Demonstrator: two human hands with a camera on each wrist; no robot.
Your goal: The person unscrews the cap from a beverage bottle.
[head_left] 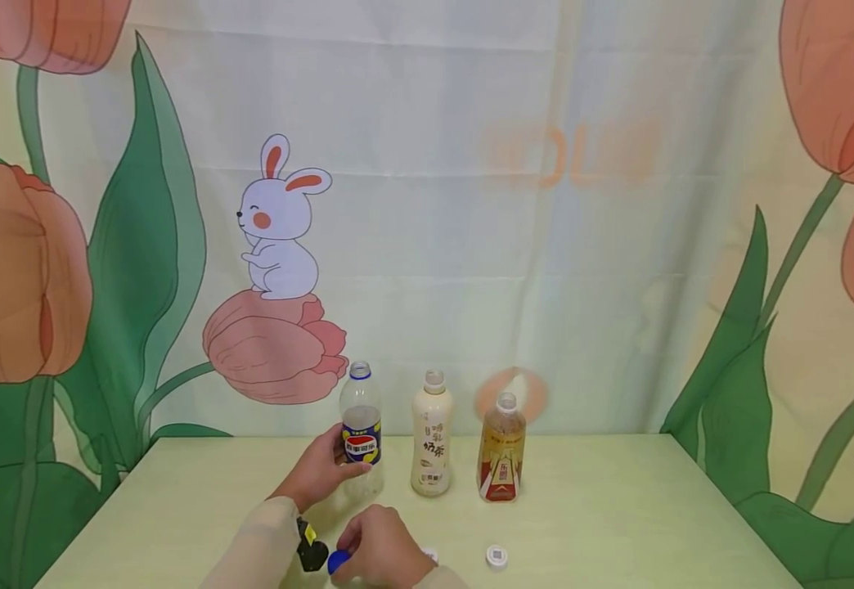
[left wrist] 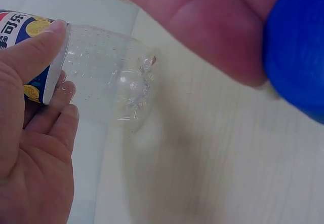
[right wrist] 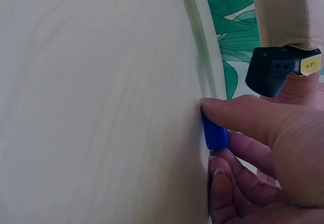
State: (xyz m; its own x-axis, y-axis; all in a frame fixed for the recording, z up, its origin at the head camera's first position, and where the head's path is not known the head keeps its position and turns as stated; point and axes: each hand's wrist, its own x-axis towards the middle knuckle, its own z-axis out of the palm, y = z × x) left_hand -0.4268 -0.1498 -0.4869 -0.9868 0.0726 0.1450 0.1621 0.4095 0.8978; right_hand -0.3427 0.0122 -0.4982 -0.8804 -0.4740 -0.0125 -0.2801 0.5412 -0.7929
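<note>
My left hand (head_left: 321,473) grips a clear cola bottle (head_left: 361,409) with a blue label round its middle. The bottle stands upright on the table without a cap, its neck open. In the left wrist view, the thumb of the left hand (left wrist: 35,133) lies across the label's lower edge and the fingers curl behind. My right hand (head_left: 386,546) pinches a blue bottle cap (head_left: 339,561) low over the table, in front of the bottle. The right wrist view shows the cap (right wrist: 216,133) between thumb and fingers, close to the tabletop.
An uncapped milk tea bottle (head_left: 432,442) and an uncapped bottle with a gold and red label (head_left: 502,454) stand to the right. A white cap (head_left: 496,557) lies near the front; another white cap (head_left: 431,555) is partly hidden by my right hand. A printed curtain (head_left: 427,204) hangs behind.
</note>
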